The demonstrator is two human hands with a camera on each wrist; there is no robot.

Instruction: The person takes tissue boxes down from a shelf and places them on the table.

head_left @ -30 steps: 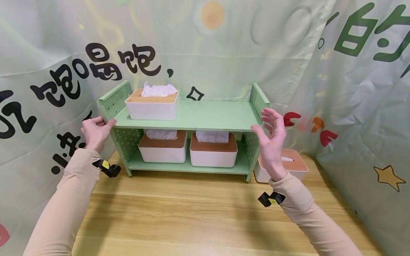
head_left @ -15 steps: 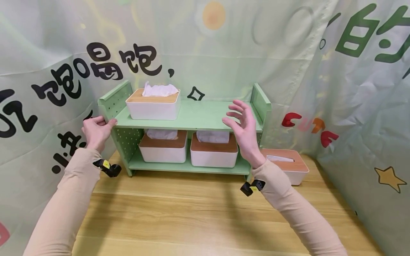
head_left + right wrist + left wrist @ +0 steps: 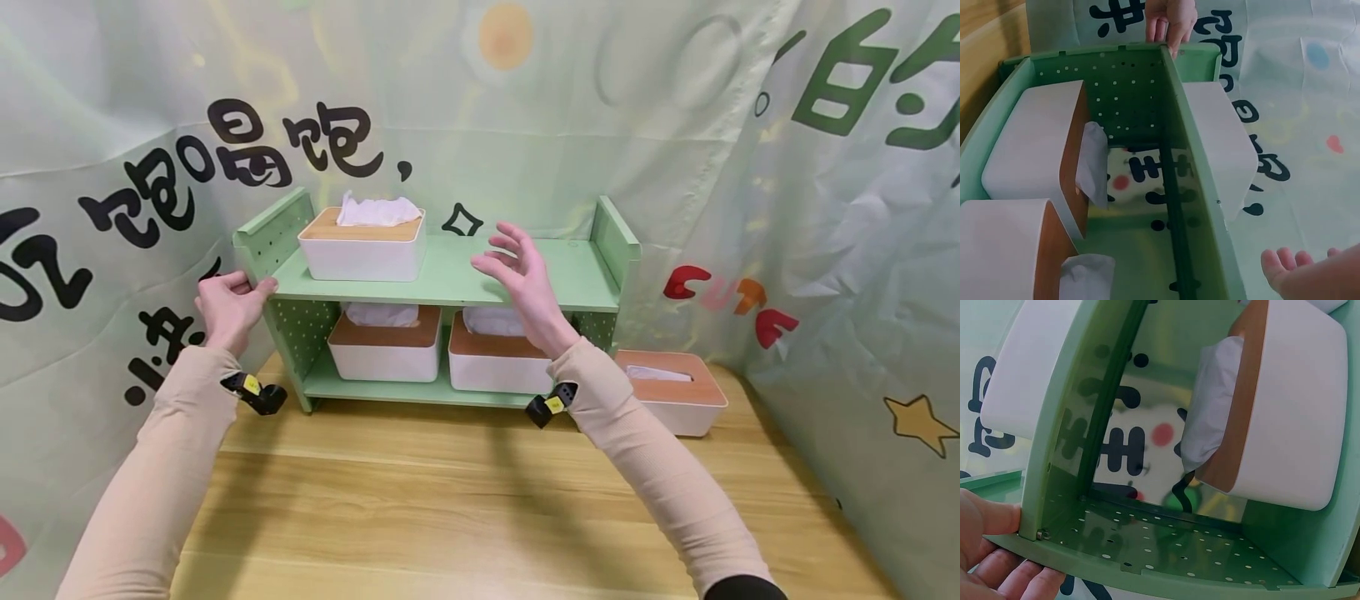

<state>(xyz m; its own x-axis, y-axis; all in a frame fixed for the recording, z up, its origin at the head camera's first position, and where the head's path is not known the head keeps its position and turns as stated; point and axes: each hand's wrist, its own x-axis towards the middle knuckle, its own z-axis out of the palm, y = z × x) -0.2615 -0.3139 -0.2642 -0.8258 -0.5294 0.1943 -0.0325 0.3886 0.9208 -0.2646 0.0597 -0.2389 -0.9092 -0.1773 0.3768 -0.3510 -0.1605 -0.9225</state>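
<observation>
A green two-tier shelf rack (image 3: 450,287) with perforated side panels stands on the table. My left hand (image 3: 231,312) grips its left edge; in the left wrist view the thumb (image 3: 1000,517) presses near the front corner of the upper shelf and the fingers lie along the side panel. My right hand (image 3: 528,287), fingers loosely bent and holding nothing, is raised in front of the upper shelf. To its left, a white tissue box (image 3: 363,258) with a wooden lid sits on the upper tier. Two similar tissue boxes, left (image 3: 384,362) and right (image 3: 491,373), fill the lower tier.
Another tissue box (image 3: 678,412), its tissue flat in the slot, stands on the wooden table (image 3: 420,508) right of the rack. A printed fabric backdrop (image 3: 570,117) hangs behind and along both sides.
My right hand has moved left from the rack's right end to in front of the upper shelf's middle. My left hand stays on the left edge, and the boxes have not moved.
</observation>
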